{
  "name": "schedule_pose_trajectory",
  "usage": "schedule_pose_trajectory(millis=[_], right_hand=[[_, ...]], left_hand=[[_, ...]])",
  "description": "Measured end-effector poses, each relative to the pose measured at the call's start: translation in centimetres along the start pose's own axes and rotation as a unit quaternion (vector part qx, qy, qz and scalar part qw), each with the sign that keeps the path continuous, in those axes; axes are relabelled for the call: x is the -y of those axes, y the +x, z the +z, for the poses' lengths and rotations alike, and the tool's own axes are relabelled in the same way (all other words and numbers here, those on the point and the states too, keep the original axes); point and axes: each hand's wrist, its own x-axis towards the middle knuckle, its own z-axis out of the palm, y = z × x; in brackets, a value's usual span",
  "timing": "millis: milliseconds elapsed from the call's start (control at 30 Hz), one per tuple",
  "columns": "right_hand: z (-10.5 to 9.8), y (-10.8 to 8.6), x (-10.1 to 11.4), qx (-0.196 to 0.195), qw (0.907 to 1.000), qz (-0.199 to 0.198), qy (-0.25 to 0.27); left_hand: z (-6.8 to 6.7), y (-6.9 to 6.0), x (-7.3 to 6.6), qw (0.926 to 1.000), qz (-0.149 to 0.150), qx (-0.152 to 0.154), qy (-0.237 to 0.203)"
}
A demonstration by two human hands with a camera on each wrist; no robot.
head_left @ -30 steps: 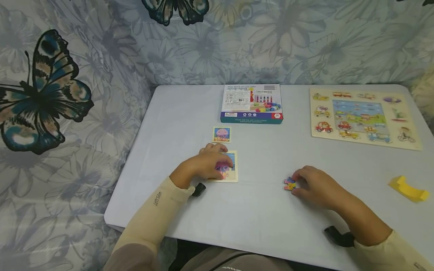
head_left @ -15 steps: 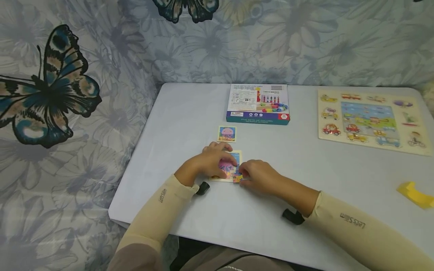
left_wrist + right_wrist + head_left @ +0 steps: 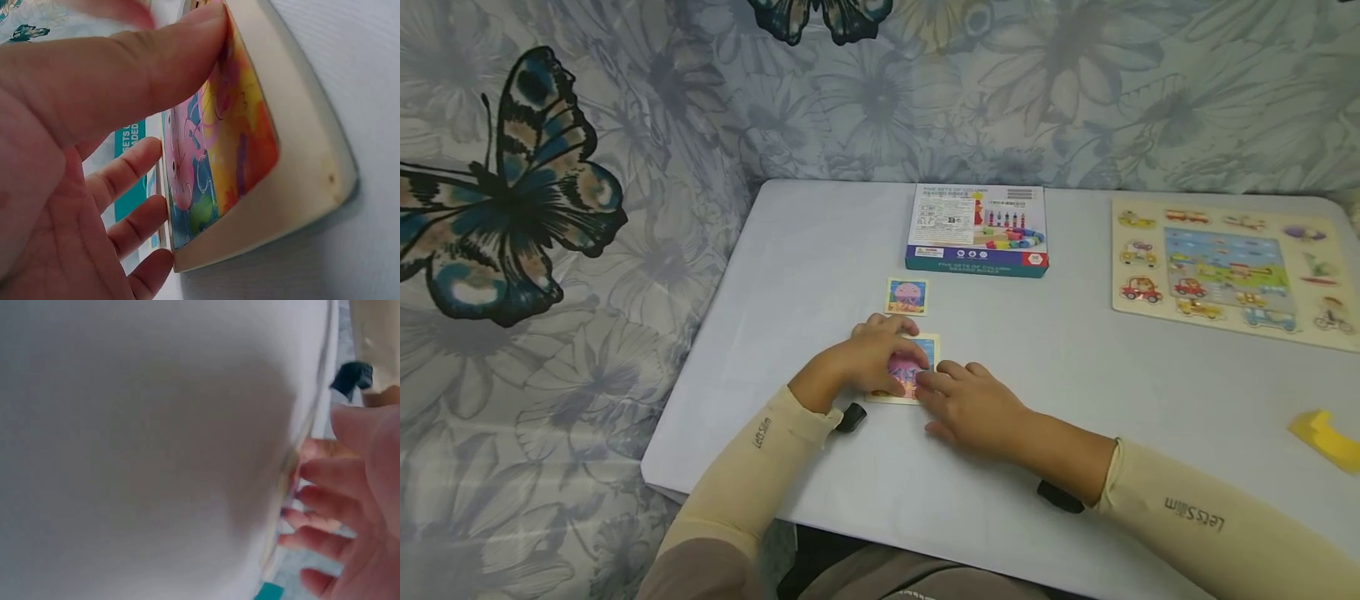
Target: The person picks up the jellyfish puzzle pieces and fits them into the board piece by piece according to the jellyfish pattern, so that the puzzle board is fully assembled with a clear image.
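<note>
A small jigsaw puzzle with a pink sea-creature picture (image 3: 903, 374) lies in a pale wooden frame (image 3: 306, 119). My left hand (image 3: 872, 357) arches over it and holds it: the thumb presses on the picture, and other fingertips (image 3: 164, 206) meet the frame's far edge. From the right, my right hand (image 3: 973, 412) lays its extended fingers (image 3: 328, 503) over the puzzle's lower right corner, which they hide. Just beyond the frame lies a small square picture card (image 3: 907, 297) with a similar pink figure.
Behind the card stands a flat bead-set box (image 3: 977, 230). A wooden vehicle puzzle board (image 3: 1232, 273) lies at the far right, with a curved yellow block (image 3: 1326, 437) nearer me. Everything sits on a white table (image 3: 737, 275) against patterned cloth.
My right hand has brought a small jigsaw piece leftward to the puzzle's lower right corner. It no longer pinches the piece visibly; its fingers now lie over that corner. The left hand has stayed put.
</note>
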Motion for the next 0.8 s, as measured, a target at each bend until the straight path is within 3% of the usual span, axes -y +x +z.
schedule_pose_trajectory(millis=[267, 500, 800], right_hand=[[0.46, -0.76, 0.7, 0.072, 0.996, 0.045, -0.026], [0.13, -0.06, 0.81, 0.08, 0.9956, 0.048, -0.013], [1.05, -0.66, 0.66, 0.077, 0.9935, 0.074, 0.04]], left_hand=[[0.0, -0.13, 0.05, 1.0, 0.002, 0.004, 0.0], [-0.04, 0.03, 0.4, 1.0, 0.002, 0.005, 0.001], [0.07, 0.49, 0.7, 0.9998, 0.01, 0.014, 0.004]])
